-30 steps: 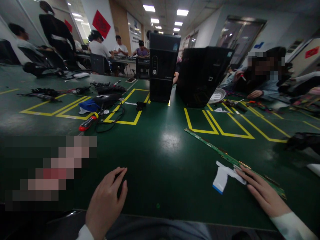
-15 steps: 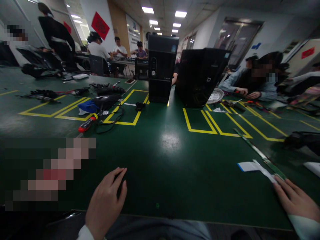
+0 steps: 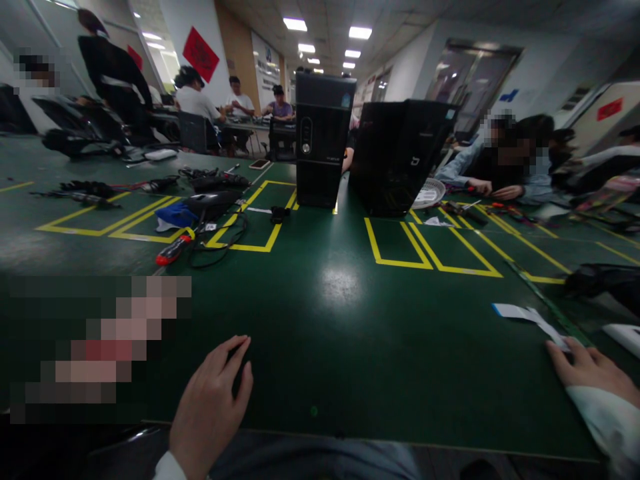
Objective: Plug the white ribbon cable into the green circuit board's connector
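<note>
My left hand [image 3: 213, 397] rests near the front edge of the green table [image 3: 350, 373]. Its thumb is apart from the fingers, and it holds nothing. At the far right, my right hand [image 3: 593, 367] has its fingers closed on the near end of a white flat ribbon cable [image 3: 517, 312] with a blue tip. Beside that cable runs a long, narrow green strip [image 3: 547, 300], which looks like a circuit board. Its near end reaches my right fingers; whether they grip it too is hidden.
Two black computer towers [image 3: 323, 143] [image 3: 400, 153] stand at the back. A red-and-black screwdriver [image 3: 173, 248] lies left, by a blue cloth-like item [image 3: 176, 215] and cables. A white basket [image 3: 429, 193] sits behind the right tower. A co-worker's hands [image 3: 495, 190] are at far right.
My right hand has moved to the right, drawing the ribbon cable and the green strip with it. The left hand has stayed nearly still.
</note>
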The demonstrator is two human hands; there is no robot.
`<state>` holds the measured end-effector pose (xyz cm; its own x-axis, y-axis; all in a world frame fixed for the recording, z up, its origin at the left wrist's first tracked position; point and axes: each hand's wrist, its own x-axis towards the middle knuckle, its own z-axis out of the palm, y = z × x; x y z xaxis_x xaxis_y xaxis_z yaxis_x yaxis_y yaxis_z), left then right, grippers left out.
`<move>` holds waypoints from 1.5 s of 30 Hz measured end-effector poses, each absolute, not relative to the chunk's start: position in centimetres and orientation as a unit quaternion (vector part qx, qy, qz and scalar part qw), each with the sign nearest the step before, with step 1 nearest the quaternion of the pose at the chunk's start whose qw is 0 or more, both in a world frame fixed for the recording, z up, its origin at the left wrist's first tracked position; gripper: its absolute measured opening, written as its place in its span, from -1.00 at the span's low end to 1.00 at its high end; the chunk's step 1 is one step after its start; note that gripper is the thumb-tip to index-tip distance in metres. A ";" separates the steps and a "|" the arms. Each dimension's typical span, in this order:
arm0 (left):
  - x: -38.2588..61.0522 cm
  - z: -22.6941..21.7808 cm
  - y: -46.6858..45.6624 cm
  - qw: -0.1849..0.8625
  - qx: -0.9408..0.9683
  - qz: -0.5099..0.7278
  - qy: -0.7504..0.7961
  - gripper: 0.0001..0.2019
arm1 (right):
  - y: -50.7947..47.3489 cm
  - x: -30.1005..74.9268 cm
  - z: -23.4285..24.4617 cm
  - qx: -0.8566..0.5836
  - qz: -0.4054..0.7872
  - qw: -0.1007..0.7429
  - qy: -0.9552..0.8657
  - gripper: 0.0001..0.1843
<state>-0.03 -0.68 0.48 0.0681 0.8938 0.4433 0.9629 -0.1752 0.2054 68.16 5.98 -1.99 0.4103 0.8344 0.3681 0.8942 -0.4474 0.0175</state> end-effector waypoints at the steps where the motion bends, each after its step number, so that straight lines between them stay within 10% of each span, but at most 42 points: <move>1: 0.0 0.5 -0.7 0.070 -0.729 -0.242 -0.636 -0.61 | 6.1 68.2 -2.0 -0.844 -0.158 0.093 -0.504 -0.25; 23: -0.1 0.5 -0.6 0.072 -0.737 -0.242 -0.627 -0.59 | 5.9 65.7 -0.1 -0.890 -0.094 0.062 -0.443 -0.21; 45: -0.1 0.3 -0.5 0.060 -0.727 -0.263 -0.631 -0.61 | 11.4 47.1 0.0 -0.496 -0.039 0.219 -0.839 -0.59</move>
